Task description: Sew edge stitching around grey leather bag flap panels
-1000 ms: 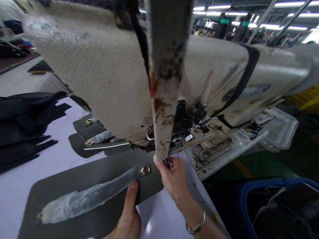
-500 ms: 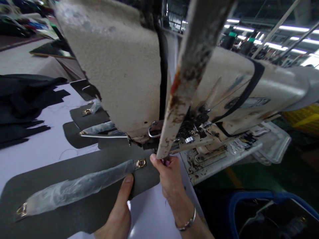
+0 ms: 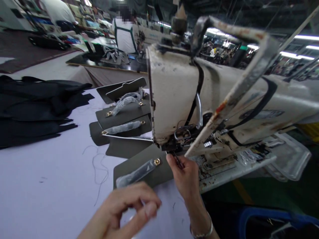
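Observation:
A grey panel (image 3: 144, 169) lies partly under the head of a sewing machine (image 3: 174, 96). On it is a handle wrapped in clear plastic (image 3: 136, 173), with a gold buckle (image 3: 157, 161) at its right end. My right hand (image 3: 185, 171) is closed round a small dark metal tool (image 3: 178, 162) at the panel's right edge, just below the machine head. My left hand (image 3: 132, 205) hovers in front of the panel, fingers curled with a gap between thumb and fingers, and nothing shows in it.
More grey panels with wrapped handles (image 3: 122, 127) lie behind, left of the machine. Black fabric pieces (image 3: 37, 106) are piled at the left of the white table (image 3: 50, 179). A blue-rimmed container (image 3: 245, 215) stands at the lower right. A person (image 3: 126, 35) is in the background.
My left hand has lifted off the panel. The view has shifted, showing more of the machine and background. The dark tool in my right hand is now plainer to see.

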`<state>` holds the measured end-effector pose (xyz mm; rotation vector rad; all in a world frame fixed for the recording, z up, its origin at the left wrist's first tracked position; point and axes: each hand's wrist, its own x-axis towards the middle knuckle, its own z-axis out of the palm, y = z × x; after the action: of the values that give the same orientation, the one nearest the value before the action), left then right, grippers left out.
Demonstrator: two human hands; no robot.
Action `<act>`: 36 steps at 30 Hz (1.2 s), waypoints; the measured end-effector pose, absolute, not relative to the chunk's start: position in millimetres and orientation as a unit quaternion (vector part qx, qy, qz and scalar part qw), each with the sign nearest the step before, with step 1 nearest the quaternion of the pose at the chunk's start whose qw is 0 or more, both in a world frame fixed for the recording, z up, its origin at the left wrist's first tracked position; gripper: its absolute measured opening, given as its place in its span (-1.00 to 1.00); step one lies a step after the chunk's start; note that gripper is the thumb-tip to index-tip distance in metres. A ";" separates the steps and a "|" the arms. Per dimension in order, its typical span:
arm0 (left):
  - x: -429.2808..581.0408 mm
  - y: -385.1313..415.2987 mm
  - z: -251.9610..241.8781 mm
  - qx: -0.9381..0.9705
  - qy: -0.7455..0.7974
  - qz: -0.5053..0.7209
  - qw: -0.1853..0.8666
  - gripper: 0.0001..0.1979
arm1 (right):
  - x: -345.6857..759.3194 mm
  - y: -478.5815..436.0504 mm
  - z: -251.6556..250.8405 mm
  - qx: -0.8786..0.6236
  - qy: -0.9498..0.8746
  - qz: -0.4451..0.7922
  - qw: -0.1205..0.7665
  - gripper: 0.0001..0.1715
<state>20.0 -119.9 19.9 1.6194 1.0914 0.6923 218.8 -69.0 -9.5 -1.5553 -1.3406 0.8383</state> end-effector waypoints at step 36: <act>-28.9 -32.8 2.6 0.760 0.613 0.169 -0.136 -0.53 | 111.9 -58.4 17.1 -0.176 0.089 0.850 0.488 -0.50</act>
<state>-28.9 -32.8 2.6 2.6191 2.1129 0.5838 111.9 -58.4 17.1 -0.4282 0.2161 2.0678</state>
